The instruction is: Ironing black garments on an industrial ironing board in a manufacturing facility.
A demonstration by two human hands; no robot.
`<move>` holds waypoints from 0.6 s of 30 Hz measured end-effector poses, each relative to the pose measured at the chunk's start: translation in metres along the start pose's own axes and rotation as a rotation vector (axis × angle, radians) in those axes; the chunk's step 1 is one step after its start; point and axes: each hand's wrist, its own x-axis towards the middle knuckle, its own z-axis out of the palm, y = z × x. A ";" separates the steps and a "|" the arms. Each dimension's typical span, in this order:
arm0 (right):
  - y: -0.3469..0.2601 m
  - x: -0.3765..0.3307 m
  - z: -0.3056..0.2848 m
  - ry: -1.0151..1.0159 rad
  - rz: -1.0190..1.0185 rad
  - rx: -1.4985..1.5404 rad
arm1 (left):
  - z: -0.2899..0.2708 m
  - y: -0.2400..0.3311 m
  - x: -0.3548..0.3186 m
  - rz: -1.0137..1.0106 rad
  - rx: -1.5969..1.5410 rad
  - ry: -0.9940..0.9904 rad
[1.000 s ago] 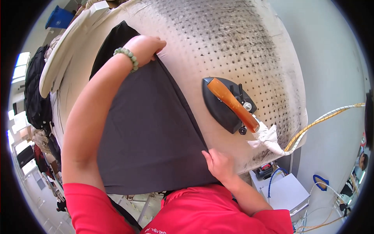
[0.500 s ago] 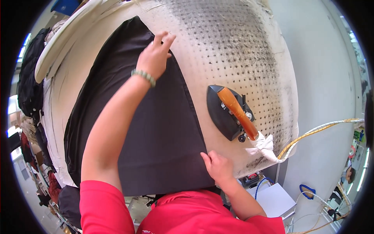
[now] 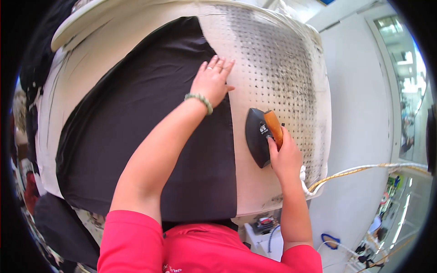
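Note:
A large piece of black fabric [image 3: 191,168] lies spread over the ironing table [image 3: 255,191], its right edge nearly straight. My left hand [image 3: 211,82] rests on that edge toward the far end, palm down with the fingers spread. It wears a ring, and a beaded bracelet circles the wrist. On the table to the right of the fabric sits a dark iron [image 3: 258,139] with a wooden handle, apart from the cloth. My right hand [image 3: 286,157] is wrapped round the handle; its fingertips are partly hidden.
A white and yellow hose and cord [image 3: 350,171] run from behind the iron off to the right. A padded board [image 3: 86,22] lines the table's far left. More dark cloth [image 3: 63,227] hangs at the lower left. The table's perforated cover [image 3: 291,68] is scorched toward the right.
My right hand has left the fabric's near right edge and taken hold of the iron's handle. My left hand has come down flat on the cloth's edge. The view has shifted.

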 end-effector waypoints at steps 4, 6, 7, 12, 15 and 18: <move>0.004 0.039 -0.019 -0.528 0.378 0.353 | -0.053 0.048 -0.130 0.181 -0.337 0.134; 0.004 0.040 -0.002 -0.383 0.124 0.276 | -0.069 0.068 -0.215 0.138 -0.487 -0.042; -0.015 0.037 0.007 -0.302 0.001 0.217 | -0.077 0.081 -0.246 0.121 -0.533 -0.137; -0.159 0.047 0.010 -0.536 -0.439 0.065 | -0.065 0.143 -0.270 0.312 -0.239 -0.454; -0.193 0.059 0.032 -0.507 -0.733 -0.030 | -0.040 0.163 -0.261 0.348 -0.272 -0.411; -0.198 0.083 0.038 -0.531 -0.632 -0.158 | -0.024 0.173 -0.256 0.384 -0.283 -0.408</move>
